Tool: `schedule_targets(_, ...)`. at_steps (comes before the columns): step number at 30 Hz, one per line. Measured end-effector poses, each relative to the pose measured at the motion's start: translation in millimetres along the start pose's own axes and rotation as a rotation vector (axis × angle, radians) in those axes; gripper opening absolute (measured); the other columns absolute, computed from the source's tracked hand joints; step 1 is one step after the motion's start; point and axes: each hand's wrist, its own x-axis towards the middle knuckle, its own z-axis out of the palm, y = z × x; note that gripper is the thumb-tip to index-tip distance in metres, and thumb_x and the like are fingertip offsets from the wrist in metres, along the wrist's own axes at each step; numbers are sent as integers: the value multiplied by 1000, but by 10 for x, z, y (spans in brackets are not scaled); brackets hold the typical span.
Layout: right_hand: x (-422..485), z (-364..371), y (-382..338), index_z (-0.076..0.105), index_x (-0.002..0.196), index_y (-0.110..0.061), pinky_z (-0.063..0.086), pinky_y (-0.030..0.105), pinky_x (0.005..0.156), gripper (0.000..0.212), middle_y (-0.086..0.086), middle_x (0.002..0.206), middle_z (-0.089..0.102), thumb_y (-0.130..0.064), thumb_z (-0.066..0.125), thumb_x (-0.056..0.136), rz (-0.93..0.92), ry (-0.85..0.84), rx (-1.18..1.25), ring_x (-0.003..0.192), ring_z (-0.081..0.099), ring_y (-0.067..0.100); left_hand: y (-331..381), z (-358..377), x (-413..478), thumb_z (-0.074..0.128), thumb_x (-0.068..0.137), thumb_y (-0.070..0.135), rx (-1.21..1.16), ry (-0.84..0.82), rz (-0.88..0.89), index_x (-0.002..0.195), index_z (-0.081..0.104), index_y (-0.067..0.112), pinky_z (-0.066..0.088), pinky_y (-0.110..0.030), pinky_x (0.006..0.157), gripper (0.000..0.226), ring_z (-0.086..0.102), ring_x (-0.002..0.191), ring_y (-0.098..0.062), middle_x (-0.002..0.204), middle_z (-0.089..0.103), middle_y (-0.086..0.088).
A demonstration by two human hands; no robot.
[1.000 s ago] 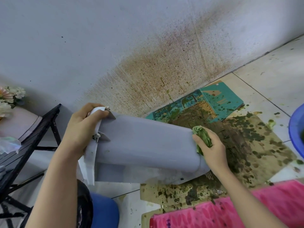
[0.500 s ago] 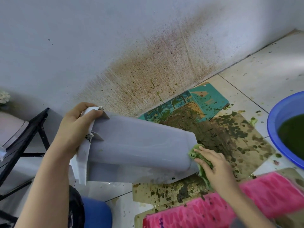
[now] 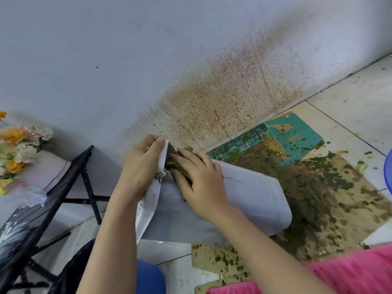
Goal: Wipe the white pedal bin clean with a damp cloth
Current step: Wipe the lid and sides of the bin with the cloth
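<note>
Wall (image 3: 212, 102): brown spatter near the floor.
Cardboard (image 3: 339, 198): on the floor, stained green.
Bin (image 3: 250, 194): on its side, over the cardboard.
Right hand (image 3: 201, 181): fingers straight, pressing the cloth.
Left hand (image 3: 141, 166): fingers curled, gripping the bin's top end.
Cloth (image 3: 175, 166): green, on the bin near the left hand.

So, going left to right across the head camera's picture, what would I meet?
Flowers → black metal stand → left hand, gripping the white pedal bin → right hand → splattered cardboard → blue basin.

The tiled floor (image 3: 350, 107) is carrying green-spattered cardboard sheets (image 3: 339, 198) along its wall edge, with a teal printed card (image 3: 297, 132) lying nearest the wall.
</note>
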Motion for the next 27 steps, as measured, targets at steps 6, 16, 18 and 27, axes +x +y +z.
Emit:
schedule_targets(6, -59, -71, 361, 63, 130, -28, 34, 43, 110, 35, -11, 141, 54, -40, 51, 99, 53, 10, 107, 136, 41, 14, 100, 45, 42, 51, 88, 47, -34, 22, -145, 95, 66, 18, 55, -61, 85, 33, 70, 84, -42, 98, 72, -12)
schedule_targets(16, -518, -106, 200, 65, 129, -19, 37, 39, 97, 35, -9, 140, 56, -30, 46, 101, -158, 325, -105, 121, 51, 28, 376, 333, 181, 49, 97, 41, 86, 51, -129, 100, 63, 14, 53, -41, 83, 30, 67, 93, -30, 91, 69, -8)
schedule_targets(18, -514, -95, 172, 65, 129, -18, 41, 42, 94, 33, -7, 139, 57, -22, 52, 98, -189, 386, -142, 117, 52, 30, 428, 409, 211, 48, 99, 39, 116, 49, -115, 102, 63, 11, 51, -41, 82, 32, 65, 93, -28, 90, 67, -7)
schedule_targets(27, -790, -296, 640, 65, 127, -13, 44, 47, 98, 35, 0, 139, 56, -4, 48, 98, -269, 294, -139, 117, 47, 31, 545, 584, 329, 48, 98, 38, 114, -12, -99, 95, 61, 12, 53, -52, 92, 30, 66, 96, -35, 96, 69, -14)
